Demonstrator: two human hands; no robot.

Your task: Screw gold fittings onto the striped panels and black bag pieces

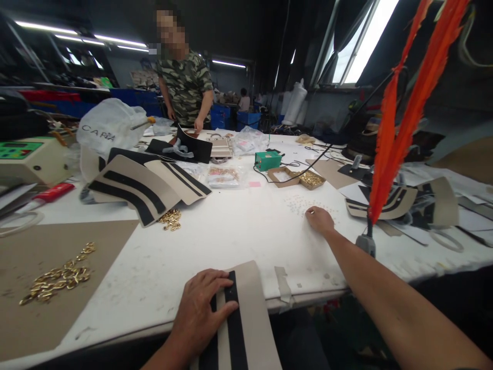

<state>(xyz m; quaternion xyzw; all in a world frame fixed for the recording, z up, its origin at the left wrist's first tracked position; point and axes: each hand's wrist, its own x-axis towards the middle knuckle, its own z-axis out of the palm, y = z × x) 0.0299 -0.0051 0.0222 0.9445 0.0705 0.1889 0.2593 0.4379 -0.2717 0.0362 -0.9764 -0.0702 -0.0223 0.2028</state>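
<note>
A beige panel with black stripes [252, 308] lies over the front edge of the white table [215, 221]. My left hand [204, 303] rests on its left part, fingers spread, the thumb and a fingertip on a black stripe. Farther off to the right, my right hand [320, 220] is closed at the near edge of a scatter of tiny pieces [295, 204] on the table. Its fingertips are pressed together, and anything between them is too small to make out.
Striped panels [131, 187] and gold links [171, 219] lie left, gold chain [57, 280] on brown board. Behind are a green box [267, 160] and a carton of gold parts [311, 179]. Orange strips [389, 128] hang at right. A person [185, 87] stands across the table.
</note>
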